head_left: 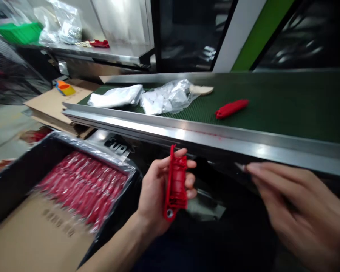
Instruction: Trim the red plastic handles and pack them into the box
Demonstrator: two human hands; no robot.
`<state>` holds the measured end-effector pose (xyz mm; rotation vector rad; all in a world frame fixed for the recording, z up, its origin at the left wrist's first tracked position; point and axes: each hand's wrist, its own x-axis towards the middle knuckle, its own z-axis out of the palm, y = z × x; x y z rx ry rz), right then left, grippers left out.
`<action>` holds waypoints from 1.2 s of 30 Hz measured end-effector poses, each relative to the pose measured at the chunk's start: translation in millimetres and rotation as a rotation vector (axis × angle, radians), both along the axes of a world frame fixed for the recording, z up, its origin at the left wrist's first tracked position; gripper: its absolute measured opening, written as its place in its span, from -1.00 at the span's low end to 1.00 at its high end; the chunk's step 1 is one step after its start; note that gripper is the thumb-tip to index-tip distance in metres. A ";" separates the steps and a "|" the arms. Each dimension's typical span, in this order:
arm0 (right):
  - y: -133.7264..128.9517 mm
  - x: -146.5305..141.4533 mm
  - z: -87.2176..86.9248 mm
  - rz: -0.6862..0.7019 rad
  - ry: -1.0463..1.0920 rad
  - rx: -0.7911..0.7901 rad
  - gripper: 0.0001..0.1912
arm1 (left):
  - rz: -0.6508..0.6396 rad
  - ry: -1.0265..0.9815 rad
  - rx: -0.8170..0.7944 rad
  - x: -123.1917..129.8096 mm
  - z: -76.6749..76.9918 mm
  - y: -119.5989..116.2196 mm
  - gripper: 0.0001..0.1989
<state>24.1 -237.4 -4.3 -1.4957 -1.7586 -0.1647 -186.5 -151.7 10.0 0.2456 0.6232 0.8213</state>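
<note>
In my left hand [158,189] lies a red plastic part [178,181], long and hollow, with a metal-lined hole at its lower end. My fingers curl round it from behind. To the right, my right hand [297,204] pinches a small pointed metal piece [240,166] between thumb and forefinger; blur hides its exact kind. The two hands are apart, both in front of the conveyor's metal rail [187,130]. Another red plastic part [232,108] rests on the green belt [286,109] beyond them.
A black-lined box [19,177] at the left holds several bagged red parts [85,185] and a cardboard sheet [39,234]. Clear plastic bags [170,96] lie on the belt. Behind stand stacked cardboard [56,100] with a tape roll [65,88], a steel table [121,53] and a fan [11,71].
</note>
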 end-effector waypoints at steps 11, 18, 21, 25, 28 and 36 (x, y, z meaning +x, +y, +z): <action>88.6 89.7 39.9 -0.229 -0.213 -0.034 -0.72 | -0.098 0.633 0.645 -8.0 -5.8 -14.9 -0.29; 15.2 -22.3 27.1 0.303 0.285 -0.523 -0.81 | -0.195 0.978 1.184 -10.1 -24.8 -26.1 -0.40; 1.2 -21.5 12.8 0.271 0.348 -0.356 -0.83 | -0.072 1.008 1.307 -11.1 -28.4 -23.3 -0.39; -15.5 -7.0 -0.1 0.247 0.355 -0.137 -0.67 | -0.050 0.951 0.965 -15.1 -26.2 -19.0 -0.54; -24.8 -2.9 -3.0 0.291 0.334 -0.142 -0.61 | -0.118 0.862 0.737 -16.6 -19.6 -22.0 -0.76; -33.1 5.6 -20.4 0.307 0.442 -0.208 -0.58 | -0.036 0.904 0.785 -14.5 -10.5 -36.5 -0.79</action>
